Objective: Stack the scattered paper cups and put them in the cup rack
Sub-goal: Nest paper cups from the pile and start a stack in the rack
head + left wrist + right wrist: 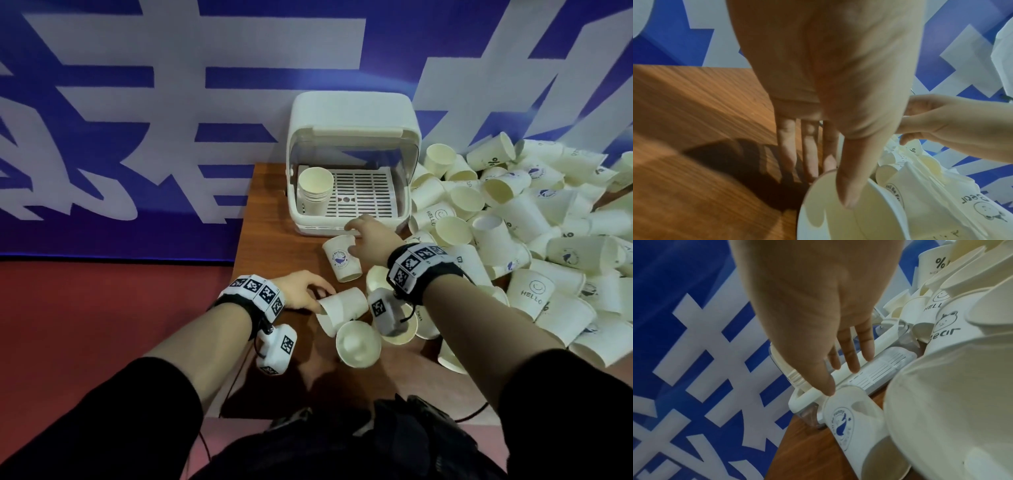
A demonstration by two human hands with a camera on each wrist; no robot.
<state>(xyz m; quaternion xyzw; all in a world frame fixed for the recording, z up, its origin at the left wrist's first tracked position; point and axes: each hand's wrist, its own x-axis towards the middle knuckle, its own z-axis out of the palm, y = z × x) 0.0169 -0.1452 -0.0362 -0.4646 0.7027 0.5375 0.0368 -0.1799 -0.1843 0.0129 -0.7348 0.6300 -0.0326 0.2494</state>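
Observation:
A white cup rack (352,113) with its lid raised stands at the back of the wooden table (270,212); a short stack of cups (315,190) sits in its left corner. My left hand (317,298) holds a plain paper cup (342,308) lying on its side; in the left wrist view the thumb is inside the cup's rim (818,203) and the fingers are outside it. My right hand (351,240) hovers open over a blue-logo cup (340,257) lying in front of the rack, thumb tip touching the blue-logo cup (855,426).
A big heap of loose paper cups (531,240) covers the table's right side up to the rack. Another empty cup (358,344) lies near me with its mouth toward me. The table's left edge drops to red floor (102,325). A blue and white backdrop (171,102) stands behind.

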